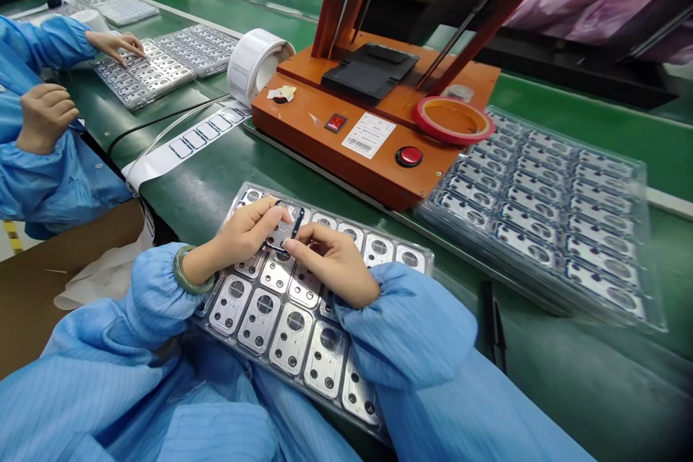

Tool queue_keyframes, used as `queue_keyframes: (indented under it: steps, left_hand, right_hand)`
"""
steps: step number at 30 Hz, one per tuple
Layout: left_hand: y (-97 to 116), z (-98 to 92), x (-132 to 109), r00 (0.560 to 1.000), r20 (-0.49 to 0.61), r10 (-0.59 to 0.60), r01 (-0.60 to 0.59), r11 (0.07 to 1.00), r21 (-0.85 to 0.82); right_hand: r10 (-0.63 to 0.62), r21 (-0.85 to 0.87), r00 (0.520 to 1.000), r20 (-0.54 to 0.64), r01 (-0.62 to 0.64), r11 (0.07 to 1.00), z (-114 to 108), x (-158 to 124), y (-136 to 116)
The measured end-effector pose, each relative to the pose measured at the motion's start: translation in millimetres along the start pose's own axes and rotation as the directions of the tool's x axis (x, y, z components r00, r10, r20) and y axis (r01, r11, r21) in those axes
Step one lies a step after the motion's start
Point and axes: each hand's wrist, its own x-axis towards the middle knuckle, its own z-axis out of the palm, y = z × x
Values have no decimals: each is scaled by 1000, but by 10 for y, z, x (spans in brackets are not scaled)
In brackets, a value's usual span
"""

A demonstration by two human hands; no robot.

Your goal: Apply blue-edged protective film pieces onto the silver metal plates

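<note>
Between my two hands is a small silver metal plate [285, 229] with rounded corners and a dark blue edging. My left hand [246, 237], with a green bangle at the wrist, pinches its left and upper part. My right hand [333, 263] holds its lower right corner between thumb and fingertips. Beneath both hands a clear plastic tray [429, 264] lies tilted towards me, filled with rows of similar silver plates, each with a round recess and small dark holes. My hands and sleeves cover part of the tray.
An orange press [336, 151] stands ahead, with a red tape roll [453, 120] on it. Stacked plate trays [652, 289] lie right, near black tweezers [494, 328]. A label roll [254, 66] stands left. A co-worker's hand [116, 45] touches another tray; a cardboard box [32, 296] sits lower left.
</note>
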Motion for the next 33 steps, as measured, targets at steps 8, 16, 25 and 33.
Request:
queue_keyframes:
  steps: [8,16,25,33]
  left_hand:
    - [22,25,8,997,-40,63,-60,997,54]
    - [54,27,5,999,-23,45,-43,996,74]
    - [50,24,2,999,2,45,-45,996,81]
    - [44,26,-7,999,23,38,-40,995,87]
  right_hand:
    - [-19,5,996,-87,19,1000,17,-6,-15]
    - [-4,6,1000,-22,4,1000,2,-16,-8]
    - [-4,56,989,-151,13,998,8,10,-1]
    - [43,111,996,-74,-34,993,-11,-3,-22]
